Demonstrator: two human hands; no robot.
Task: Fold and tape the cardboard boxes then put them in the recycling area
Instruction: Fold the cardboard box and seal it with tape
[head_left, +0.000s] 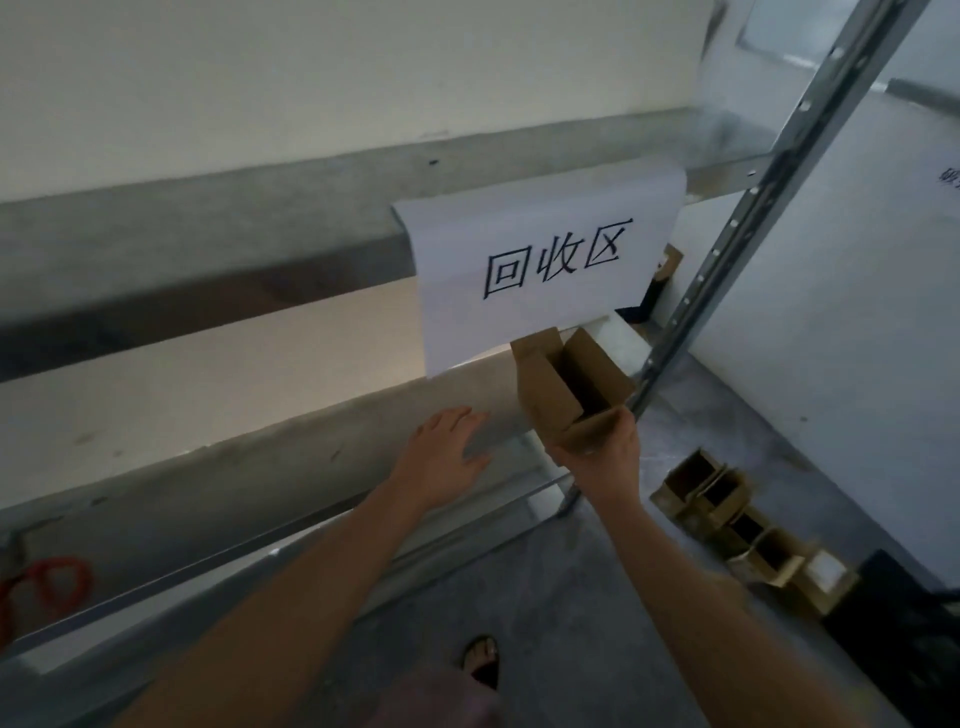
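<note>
While at shelf edge (311, 434) — box (545, 389), right hand (608, 452)

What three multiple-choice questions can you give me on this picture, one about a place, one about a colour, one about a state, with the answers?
1. Where do the spare cardboard boxes lie?
A. On the floor, right of the metal rack
B. On the top shelf
C. On a chair

2. What colour are the characters on the paper sign?
A. Red
B. Black
C. Green

3. How is the small cardboard box held in the right hand?
A. Taped shut
B. Open on top
C. Crushed flat

Answers:
1 A: they sit in a row on the grey floor beside the rack's upright.
2 B: the strokes are black on white paper.
3 B: its flaps stand up and the dark inside shows.
</note>
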